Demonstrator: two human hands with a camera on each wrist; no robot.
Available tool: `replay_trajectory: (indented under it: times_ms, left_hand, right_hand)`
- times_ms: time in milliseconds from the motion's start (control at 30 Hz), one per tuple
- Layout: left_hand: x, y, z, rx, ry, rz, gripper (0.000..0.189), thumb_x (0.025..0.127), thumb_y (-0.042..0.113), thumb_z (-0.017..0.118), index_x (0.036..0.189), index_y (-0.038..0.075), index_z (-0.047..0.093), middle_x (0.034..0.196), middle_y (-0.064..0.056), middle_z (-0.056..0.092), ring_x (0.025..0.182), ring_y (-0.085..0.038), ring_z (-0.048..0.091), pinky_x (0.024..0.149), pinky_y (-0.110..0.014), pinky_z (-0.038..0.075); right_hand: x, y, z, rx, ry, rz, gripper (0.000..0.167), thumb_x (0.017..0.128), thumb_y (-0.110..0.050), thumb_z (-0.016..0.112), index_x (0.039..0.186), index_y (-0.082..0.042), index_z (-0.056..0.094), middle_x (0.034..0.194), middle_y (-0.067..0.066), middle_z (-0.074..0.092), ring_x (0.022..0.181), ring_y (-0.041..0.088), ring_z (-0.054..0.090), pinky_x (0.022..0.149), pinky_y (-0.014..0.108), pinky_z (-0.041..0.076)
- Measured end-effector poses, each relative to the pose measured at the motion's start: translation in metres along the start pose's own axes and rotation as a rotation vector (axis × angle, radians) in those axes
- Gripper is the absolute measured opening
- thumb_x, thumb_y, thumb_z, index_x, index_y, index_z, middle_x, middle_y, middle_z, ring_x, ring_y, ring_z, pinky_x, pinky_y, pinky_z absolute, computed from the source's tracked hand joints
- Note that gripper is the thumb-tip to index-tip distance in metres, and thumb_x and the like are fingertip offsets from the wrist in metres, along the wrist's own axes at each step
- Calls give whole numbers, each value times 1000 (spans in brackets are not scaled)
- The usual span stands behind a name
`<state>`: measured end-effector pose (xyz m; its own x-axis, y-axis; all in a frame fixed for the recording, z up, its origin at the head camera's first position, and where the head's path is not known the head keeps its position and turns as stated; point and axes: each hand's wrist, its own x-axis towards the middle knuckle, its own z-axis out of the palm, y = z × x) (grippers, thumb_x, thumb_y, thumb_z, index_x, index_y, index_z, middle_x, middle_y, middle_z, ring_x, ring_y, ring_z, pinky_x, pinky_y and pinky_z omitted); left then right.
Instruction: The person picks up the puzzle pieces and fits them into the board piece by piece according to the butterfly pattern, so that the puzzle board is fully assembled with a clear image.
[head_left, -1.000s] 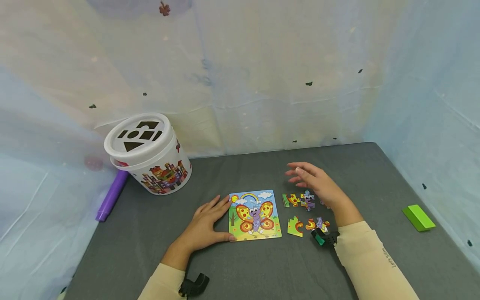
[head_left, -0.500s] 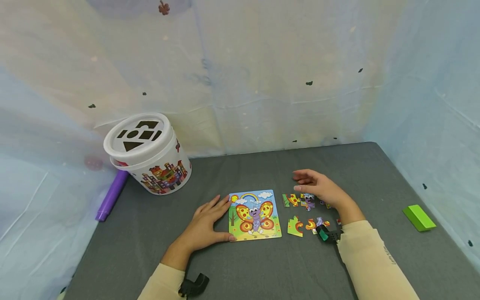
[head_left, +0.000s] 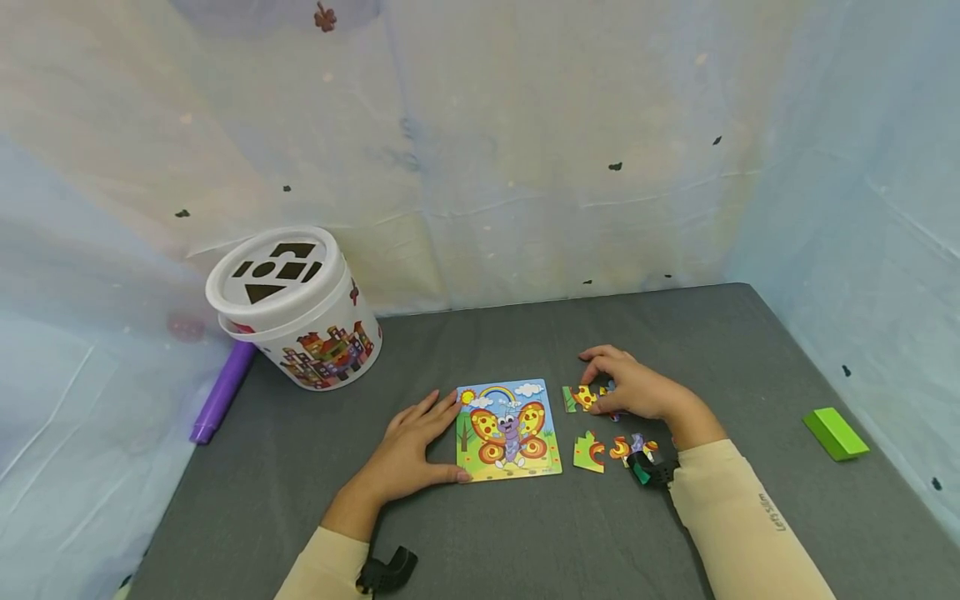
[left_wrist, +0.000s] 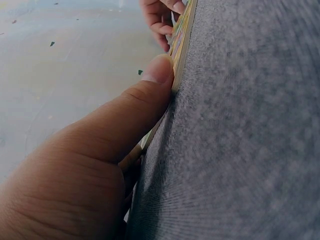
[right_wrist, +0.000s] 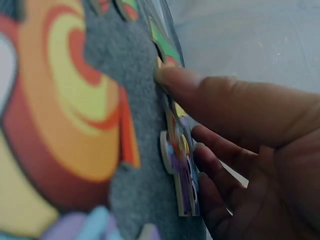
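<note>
The square butterfly puzzle [head_left: 510, 429] lies flat on the grey table. Along its left side rests my left hand [head_left: 412, 442], fingers spread, thumb [left_wrist: 135, 102] against the near edge. My right hand [head_left: 637, 387] is over the upper row of loose pieces, pinching a red-and-yellow puzzle piece [head_left: 583, 398] between thumb and forefinger. Beside it a purple piece [right_wrist: 184, 185] shows under the curled fingers in the right wrist view; the hand partly covers this row. Nearer the front lie a green corner piece [head_left: 588, 452] and an orange-and-purple piece [head_left: 636, 446], partly behind the wrist strap.
At the back left stands a white bucket [head_left: 330, 354] with shape holes in its lid. A purple stick [head_left: 225, 392] lies beside it at the table's left edge. A green block [head_left: 836, 433] lies far right. Patterned sheeting rises behind the table.
My right hand has come down from above the upper row onto the red-and-yellow piece, and its thumb and forefinger have closed on it. The left hand and the puzzle have stayed put.
</note>
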<state>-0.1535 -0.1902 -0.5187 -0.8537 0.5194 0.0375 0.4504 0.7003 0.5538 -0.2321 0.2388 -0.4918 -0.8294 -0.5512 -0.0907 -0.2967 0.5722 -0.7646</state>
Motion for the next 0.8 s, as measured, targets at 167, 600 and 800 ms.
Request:
replay_trajectory:
  times_ms: [167, 600, 800]
  left_hand:
    - [-1, 0, 0, -4, 2, 2, 115, 83, 67, 88, 172, 17, 36, 178, 3, 26, 165, -28, 14, 126, -63, 10]
    - [0, -1, 0, -4, 4, 1, 114, 83, 68, 87, 172, 17, 37, 177, 3, 27, 165, -28, 14, 126, -63, 11]
    - [0, -1, 0, -8, 7, 4, 114, 83, 67, 88, 172, 17, 37, 177, 3, 27, 165, -27, 14, 126, -62, 10]
  right_hand:
    - [2, -6, 3, 17, 48, 23, 23, 95, -14, 87, 97, -12, 65, 161, 23, 45, 150, 53, 31, 111, 71, 33]
    - [5, -25, 7, 57, 200, 60, 7, 110, -12, 68, 114, -9, 73, 104, 5, 69, 90, 25, 62, 78, 43, 53]
    - [6, -45, 13, 100, 234, 11, 8, 109, -15, 71, 114, -10, 75, 99, 3, 69, 88, 25, 63, 76, 40, 54]
